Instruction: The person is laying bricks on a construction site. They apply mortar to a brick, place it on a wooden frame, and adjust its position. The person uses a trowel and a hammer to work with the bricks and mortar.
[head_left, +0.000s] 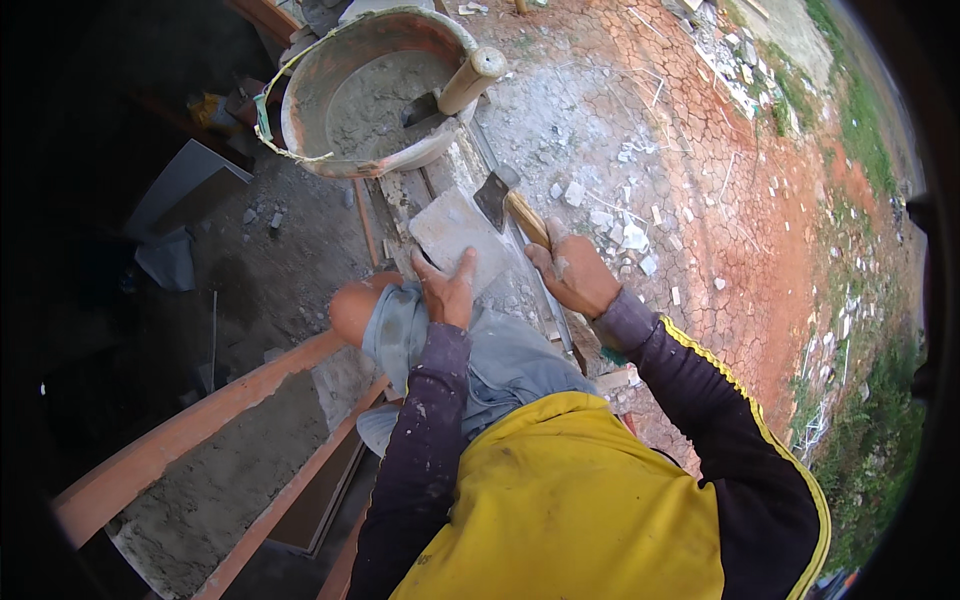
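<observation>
Grey and flat, the slab [458, 228] lay in front of us, gripped near its edge by our left hand [447, 290], likely to leave its face clear, while our right hand [577, 272] wrapped the trowel's [527, 218] handle, blade beside the slab, near the bucket [316, 88].

A slab [462, 232] lies in the left hand [447, 292], just left of the trowel [526, 217] in the right hand [580, 275]. Ahead stands a bucket [432, 154], mortar [375, 97] inside, another tool [470, 83] over its rim. Rubble [632, 237] lies right of the trowel, grass [866, 120] farther right.
</observation>
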